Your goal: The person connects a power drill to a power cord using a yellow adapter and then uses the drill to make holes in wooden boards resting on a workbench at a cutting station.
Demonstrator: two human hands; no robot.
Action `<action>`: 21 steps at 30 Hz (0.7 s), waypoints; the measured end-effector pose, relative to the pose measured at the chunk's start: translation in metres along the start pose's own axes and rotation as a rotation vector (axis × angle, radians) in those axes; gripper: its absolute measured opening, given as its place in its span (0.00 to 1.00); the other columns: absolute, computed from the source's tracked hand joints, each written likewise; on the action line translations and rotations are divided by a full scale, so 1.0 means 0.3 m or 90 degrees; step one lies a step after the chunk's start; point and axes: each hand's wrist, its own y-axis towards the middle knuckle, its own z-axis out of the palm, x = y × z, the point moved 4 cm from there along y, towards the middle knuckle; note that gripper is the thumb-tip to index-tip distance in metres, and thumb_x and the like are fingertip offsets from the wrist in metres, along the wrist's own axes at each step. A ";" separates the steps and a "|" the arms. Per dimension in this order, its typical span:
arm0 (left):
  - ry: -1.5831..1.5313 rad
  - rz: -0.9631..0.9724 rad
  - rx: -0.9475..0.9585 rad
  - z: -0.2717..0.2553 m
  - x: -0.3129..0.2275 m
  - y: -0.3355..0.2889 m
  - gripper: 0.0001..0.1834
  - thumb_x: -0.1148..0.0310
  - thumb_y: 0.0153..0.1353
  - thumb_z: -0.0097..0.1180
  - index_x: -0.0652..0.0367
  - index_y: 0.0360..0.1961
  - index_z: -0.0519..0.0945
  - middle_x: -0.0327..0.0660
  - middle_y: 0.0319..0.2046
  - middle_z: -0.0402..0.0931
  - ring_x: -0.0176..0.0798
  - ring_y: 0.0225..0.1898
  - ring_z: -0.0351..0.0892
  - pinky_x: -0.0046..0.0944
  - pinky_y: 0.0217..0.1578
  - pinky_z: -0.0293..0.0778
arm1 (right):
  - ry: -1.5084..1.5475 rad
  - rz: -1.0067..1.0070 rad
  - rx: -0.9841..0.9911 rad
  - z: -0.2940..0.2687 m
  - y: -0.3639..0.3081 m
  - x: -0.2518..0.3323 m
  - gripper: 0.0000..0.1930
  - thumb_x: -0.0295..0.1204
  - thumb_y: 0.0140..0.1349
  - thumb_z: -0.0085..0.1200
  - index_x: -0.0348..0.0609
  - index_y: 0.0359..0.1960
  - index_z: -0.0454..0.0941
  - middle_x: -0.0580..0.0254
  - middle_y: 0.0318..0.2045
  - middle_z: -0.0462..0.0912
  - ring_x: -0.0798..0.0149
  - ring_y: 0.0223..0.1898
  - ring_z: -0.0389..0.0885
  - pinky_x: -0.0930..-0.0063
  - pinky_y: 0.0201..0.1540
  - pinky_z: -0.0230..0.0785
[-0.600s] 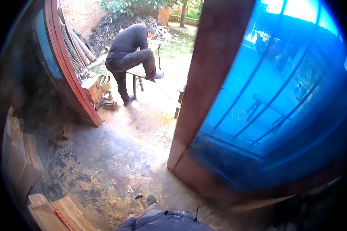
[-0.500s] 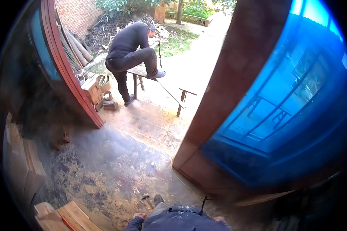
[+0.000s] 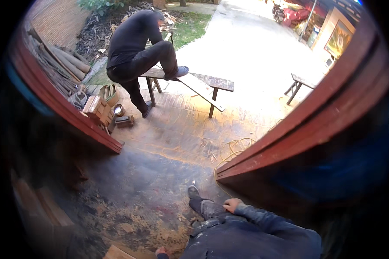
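My right hand hangs in front of my right thigh at the end of a dark blue sleeve. Its fingers are curled in loosely, and nothing shows in them. At the lower edge my left hand is only partly in view, so its grip is hidden. Near it lies the end of a pale wooden board. One dark shoe of mine is forward on the dusty floor.
Red door frames stand left and right. A yellow cord coils by the right one. Outside, a person bends with one foot on a board across a wooden bench. Bricks and a second bench stand nearby.
The view has turned rightward, bringing the outside path and second bench into sight. My right hand has come forward into view. The hammer-like tool near my left hand no longer shows.
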 end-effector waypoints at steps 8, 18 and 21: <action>0.490 0.268 0.085 0.213 -0.480 -0.044 0.13 0.65 0.68 0.57 0.64 0.46 0.79 0.59 0.35 0.82 0.61 0.29 0.85 0.57 0.27 0.83 | 0.050 -0.020 0.006 -0.272 0.486 0.407 0.21 0.49 0.66 0.54 0.51 0.51 0.86 0.49 0.47 0.88 0.45 0.51 0.84 0.51 0.56 0.75; 0.619 0.432 0.245 0.775 -1.448 0.258 0.13 0.64 0.67 0.57 0.63 0.46 0.79 0.59 0.35 0.83 0.60 0.32 0.86 0.57 0.28 0.82 | 0.127 0.234 -0.183 -0.661 0.668 0.239 0.18 0.45 0.66 0.56 0.50 0.48 0.87 0.57 0.37 0.91 0.52 0.43 0.89 0.59 0.51 0.79; 0.249 0.138 0.196 0.998 -1.665 0.306 0.13 0.66 0.67 0.55 0.65 0.45 0.79 0.59 0.35 0.83 0.61 0.32 0.86 0.57 0.27 0.83 | 0.164 0.327 -0.202 -0.706 0.631 0.226 0.17 0.44 0.66 0.56 0.48 0.48 0.87 0.59 0.37 0.91 0.56 0.42 0.90 0.62 0.50 0.79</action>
